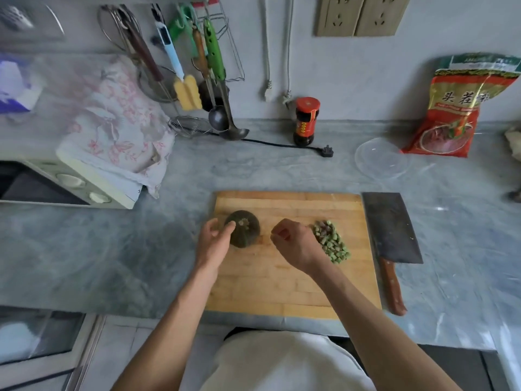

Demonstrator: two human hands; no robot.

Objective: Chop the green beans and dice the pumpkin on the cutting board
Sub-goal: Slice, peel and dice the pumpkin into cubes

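The chopped green beans [332,241] have been heaped near the right edge of the cutting board [282,283], presumably to leave the middle and left of the board free for the pumpkin [244,228]. The pumpkin stands whole toward the board's left edge, stem end up, so dicing is judged not yet begun. It is small, round and dark green, with shallow ribs and a pale, dry stem stub at its top. It is touched on its left side by the left hand [212,241], whose fingers are loosely spread and lie against the rind rather than wrapping it, apparently to steady it. The right hand [293,242] hovers between pumpkin and beans with fingers curled inward; nothing can be seen held in it. The cleaver [390,230] lies flat on the countertop [112,249] just beside the board's right edge, handle toward the person, within easy reach of that hand.
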